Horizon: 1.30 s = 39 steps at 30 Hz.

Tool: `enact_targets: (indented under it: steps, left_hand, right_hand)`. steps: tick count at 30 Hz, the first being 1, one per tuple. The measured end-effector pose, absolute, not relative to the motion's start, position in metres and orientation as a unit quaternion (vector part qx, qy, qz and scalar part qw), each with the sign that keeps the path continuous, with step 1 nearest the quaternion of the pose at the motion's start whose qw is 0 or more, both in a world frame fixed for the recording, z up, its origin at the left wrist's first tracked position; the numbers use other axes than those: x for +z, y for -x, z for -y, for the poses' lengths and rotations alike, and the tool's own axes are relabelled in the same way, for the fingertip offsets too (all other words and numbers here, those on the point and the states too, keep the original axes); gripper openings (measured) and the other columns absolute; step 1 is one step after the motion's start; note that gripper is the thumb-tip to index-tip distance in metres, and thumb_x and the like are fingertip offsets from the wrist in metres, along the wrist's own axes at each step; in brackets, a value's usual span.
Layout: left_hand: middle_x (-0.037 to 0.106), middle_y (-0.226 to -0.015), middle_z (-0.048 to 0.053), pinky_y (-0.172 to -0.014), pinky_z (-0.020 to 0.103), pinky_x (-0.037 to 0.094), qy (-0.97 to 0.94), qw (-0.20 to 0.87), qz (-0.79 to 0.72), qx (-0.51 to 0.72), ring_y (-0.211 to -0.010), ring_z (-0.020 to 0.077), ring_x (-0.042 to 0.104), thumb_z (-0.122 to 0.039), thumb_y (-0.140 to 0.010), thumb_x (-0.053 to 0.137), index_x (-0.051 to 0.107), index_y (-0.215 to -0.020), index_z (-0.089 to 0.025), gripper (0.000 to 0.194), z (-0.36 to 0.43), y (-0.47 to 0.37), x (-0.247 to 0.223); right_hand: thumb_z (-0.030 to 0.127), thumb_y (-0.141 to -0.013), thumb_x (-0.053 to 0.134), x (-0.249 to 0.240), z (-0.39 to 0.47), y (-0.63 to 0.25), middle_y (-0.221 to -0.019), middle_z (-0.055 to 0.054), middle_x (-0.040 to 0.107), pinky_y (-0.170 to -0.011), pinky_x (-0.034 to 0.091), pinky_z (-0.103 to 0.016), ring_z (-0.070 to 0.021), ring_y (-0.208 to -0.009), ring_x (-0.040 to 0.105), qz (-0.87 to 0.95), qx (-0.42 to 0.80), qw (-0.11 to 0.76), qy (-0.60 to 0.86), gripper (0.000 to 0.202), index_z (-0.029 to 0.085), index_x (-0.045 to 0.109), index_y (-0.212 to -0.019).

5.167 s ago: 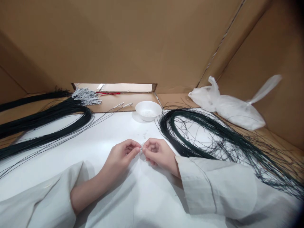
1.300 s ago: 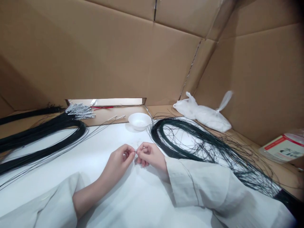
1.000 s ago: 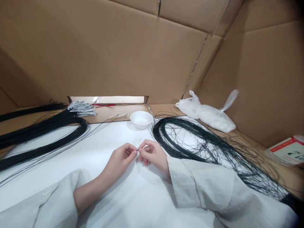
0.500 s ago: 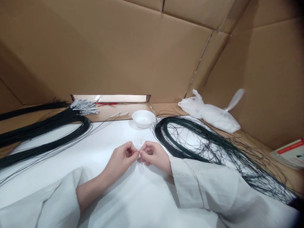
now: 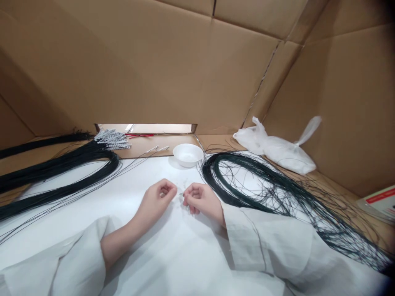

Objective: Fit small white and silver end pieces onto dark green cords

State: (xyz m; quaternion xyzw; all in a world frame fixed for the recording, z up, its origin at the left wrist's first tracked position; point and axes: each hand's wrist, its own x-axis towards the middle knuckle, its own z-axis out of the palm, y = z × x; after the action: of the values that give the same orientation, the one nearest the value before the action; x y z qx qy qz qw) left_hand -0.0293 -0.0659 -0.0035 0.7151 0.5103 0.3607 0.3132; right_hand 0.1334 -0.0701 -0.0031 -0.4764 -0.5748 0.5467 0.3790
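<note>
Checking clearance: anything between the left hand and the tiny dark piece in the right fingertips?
Nothing visible, just a narrow gap between the left hand and the tiny dark piece pinched in the right hand. The white bowl sits beyond both, off that line.

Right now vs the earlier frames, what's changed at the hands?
The left hand has drawn off to the left, opening a small gap to the right hand; their fingertips met before. A thin piece now shows at the right fingers. Can't tell if the left let go of anything. Bowl, white bags and dark strand bundles stayed put; only the view shifted.
</note>
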Motion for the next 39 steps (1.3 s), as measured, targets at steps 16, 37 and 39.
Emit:
enact_targets:
  steps: [16, 37, 39]
  left_hand:
    - [0.055, -0.078, 0.003, -0.067, 0.030, 0.038, -0.792, 0.185, -0.502, 0.294, -0.071, 0.0184, 0.052, -0.020, -0.078, 0.046, 0.058, -0.073, -0.018, 0.014, 0.034, 0.018, -0.007]
    - [0.057, -0.066, 0.001, -0.060, 0.024, 0.040, -0.595, 0.568, -0.425, 0.377, -0.060, 0.0114, 0.051, -0.026, -0.077, 0.055, 0.057, -0.086, -0.014, 0.016, 0.067, 0.021, -0.011]
    - [0.056, -0.065, 0.000, -0.060, 0.024, 0.040, -0.591, 0.575, -0.423, 0.377, -0.060, 0.0113, 0.051, -0.026, -0.078, 0.054, 0.057, -0.087, -0.014, 0.016, 0.067, 0.021, -0.010]
  right_hand:
    - [0.015, -0.063, 0.051, -0.009, 0.068, -0.135, -0.053, 0.002, 0.056, -0.034, 0.039, -0.016, -0.0073, -0.040, 0.051, 0.566, 0.559, 0.399, 0.457, 0.005, 0.015, 0.048, -0.067]
    - [0.010, -0.061, 0.049, -0.002, 0.070, -0.136, -0.053, 0.001, 0.057, -0.039, 0.040, -0.017, -0.0064, -0.040, 0.049, 0.559, 0.571, 0.377, 0.469, 0.004, 0.013, 0.049, -0.063]
    - [0.009, -0.060, 0.048, 0.000, 0.070, -0.136, -0.053, 0.001, 0.057, -0.039, 0.040, -0.017, -0.0064, -0.040, 0.049, 0.556, 0.574, 0.373, 0.473, 0.005, 0.013, 0.049, -0.062]
